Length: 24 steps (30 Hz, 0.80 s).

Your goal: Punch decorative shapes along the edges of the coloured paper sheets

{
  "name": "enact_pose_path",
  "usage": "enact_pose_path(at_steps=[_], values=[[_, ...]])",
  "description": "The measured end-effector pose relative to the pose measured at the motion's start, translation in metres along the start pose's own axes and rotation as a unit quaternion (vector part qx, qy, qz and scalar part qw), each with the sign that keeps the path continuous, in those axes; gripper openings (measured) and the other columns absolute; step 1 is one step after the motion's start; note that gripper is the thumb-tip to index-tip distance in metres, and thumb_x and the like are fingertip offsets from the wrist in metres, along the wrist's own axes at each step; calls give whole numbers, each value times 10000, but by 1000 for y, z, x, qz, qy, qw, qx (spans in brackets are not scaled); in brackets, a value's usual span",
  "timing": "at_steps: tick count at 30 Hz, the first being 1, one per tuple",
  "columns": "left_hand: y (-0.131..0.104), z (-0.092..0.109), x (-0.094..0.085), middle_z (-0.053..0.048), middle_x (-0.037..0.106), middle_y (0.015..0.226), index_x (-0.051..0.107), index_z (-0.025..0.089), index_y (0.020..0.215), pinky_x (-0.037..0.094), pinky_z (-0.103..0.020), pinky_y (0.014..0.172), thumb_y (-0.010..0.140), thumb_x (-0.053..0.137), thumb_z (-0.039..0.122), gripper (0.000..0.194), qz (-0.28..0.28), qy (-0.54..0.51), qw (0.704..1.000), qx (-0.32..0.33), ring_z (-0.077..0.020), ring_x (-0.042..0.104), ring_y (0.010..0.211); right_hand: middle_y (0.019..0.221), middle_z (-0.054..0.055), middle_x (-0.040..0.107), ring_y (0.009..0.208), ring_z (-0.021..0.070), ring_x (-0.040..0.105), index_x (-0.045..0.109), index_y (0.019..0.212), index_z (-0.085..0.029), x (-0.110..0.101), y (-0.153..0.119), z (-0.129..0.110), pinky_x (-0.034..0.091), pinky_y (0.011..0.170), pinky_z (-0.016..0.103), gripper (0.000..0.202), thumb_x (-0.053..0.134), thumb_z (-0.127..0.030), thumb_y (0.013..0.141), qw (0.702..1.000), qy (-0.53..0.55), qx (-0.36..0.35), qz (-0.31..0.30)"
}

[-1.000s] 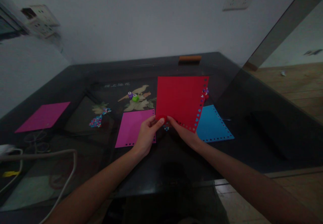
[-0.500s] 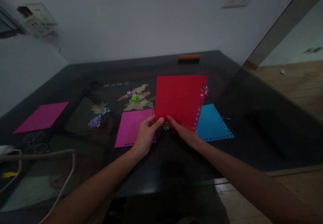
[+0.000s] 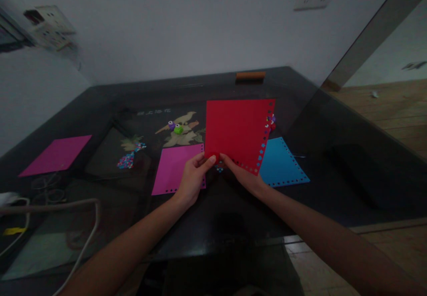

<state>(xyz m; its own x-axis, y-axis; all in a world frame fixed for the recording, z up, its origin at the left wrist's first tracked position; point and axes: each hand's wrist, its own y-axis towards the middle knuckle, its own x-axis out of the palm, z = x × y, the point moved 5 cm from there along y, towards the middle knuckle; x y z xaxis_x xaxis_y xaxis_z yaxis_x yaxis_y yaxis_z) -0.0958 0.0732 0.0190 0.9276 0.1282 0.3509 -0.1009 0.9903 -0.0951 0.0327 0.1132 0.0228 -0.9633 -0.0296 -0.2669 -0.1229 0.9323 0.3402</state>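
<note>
Above the near half of the worktop (image 3: 187, 238), we have the red sheet (image 3: 236, 127) directly ahead of both hands, rising toward the far edge, its long axis unclear. Our left hand (image 3: 192, 174) is clamped on the red piece (image 3: 216, 156) at the sheet's near left corner. Our right hand (image 3: 245, 174) meets that corner equally close; we cannot tell its hidden grip. Against the earlier frame, only the view shifts slightly.
</note>
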Motion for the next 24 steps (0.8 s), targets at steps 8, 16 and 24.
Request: enact_pose_path(at_steps=[8,16,24], values=[[0,1,0,-87,715,1019,686,149,984,453,-349,917,760,684,294,267,-1,17,1000,6,-223,649,966,1084,80,680,1032,266,627,596,1165,-230,-1,-2,1,520,880,438,435,562,-419,774,1000,-24,-2,10],[-1,4,0,-88,716,1016,696,153,967,454,-348,913,763,682,296,250,-3,32,999,25,-227,645,972,1108,92,667,1114,274,580,599,1156,-212,0,-3,2,492,919,466,458,528,-477,790,1000,-18,-18,19],[1,-2,2,-91,712,1041,681,154,1022,457,-349,927,767,683,297,293,-14,5,1000,-4,-233,642,1003,1010,60,705,953,247,656,607,1142,-221,-6,-1,2,501,905,458,393,568,-389,789,998,-27,-25,44]])
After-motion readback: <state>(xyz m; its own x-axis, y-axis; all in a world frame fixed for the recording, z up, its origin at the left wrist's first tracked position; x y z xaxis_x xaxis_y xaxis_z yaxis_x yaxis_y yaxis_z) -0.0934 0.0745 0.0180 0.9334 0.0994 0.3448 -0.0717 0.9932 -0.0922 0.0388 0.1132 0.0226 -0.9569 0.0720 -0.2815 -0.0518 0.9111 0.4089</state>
